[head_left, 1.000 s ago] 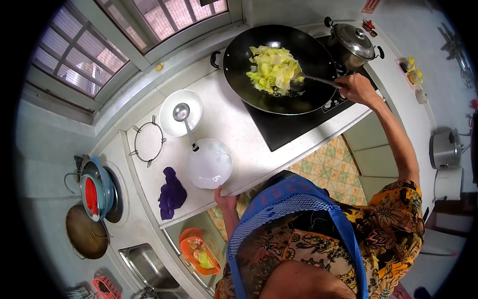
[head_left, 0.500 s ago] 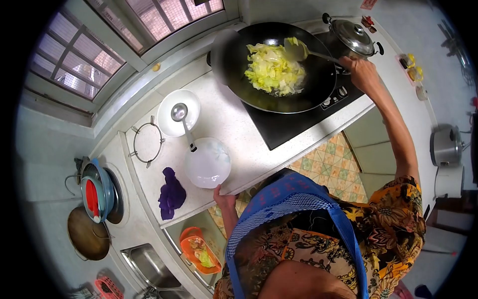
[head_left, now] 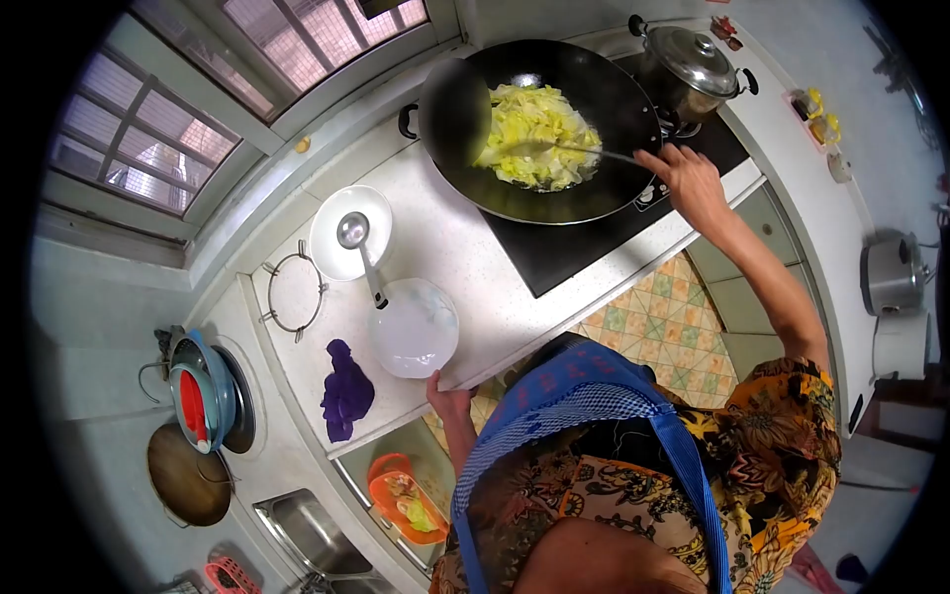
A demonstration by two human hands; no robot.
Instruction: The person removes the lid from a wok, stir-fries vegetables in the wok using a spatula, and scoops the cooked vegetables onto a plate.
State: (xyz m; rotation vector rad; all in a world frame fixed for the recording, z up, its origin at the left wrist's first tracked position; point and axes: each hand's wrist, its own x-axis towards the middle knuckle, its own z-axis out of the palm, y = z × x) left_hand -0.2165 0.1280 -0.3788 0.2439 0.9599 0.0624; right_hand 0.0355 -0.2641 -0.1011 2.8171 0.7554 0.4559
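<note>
My right hand [head_left: 693, 183] is closed round the handle of a metal spatula [head_left: 616, 155], whose blade lies among the chopped cabbage [head_left: 542, 134]. The cabbage sits in a large black wok [head_left: 554, 213] on the stove. At the counter's front edge, my left hand [head_left: 450, 398] touches the rim of a white plate [head_left: 414, 332]; its fingers are mostly hidden, so its grip is unclear. A ladle [head_left: 364, 259] rests with its bowl over a white bowl [head_left: 327, 233] and its handle end on the plate's edge.
A purple cloth [head_left: 346, 392] and a wire ring stand [head_left: 269, 294] lie on the counter. Behind the wok's right side stands a lidded pot [head_left: 685, 74]. Stacked basins [head_left: 220, 381] and a sink [head_left: 315, 530] are at the left. An orange basket [head_left: 386, 463] sits below the counter.
My right hand has shifted slightly left and down, and the spatula, raised half a second ago, is now down in the cabbage. My left hand remains at the plate. The view has shifted slightly.
</note>
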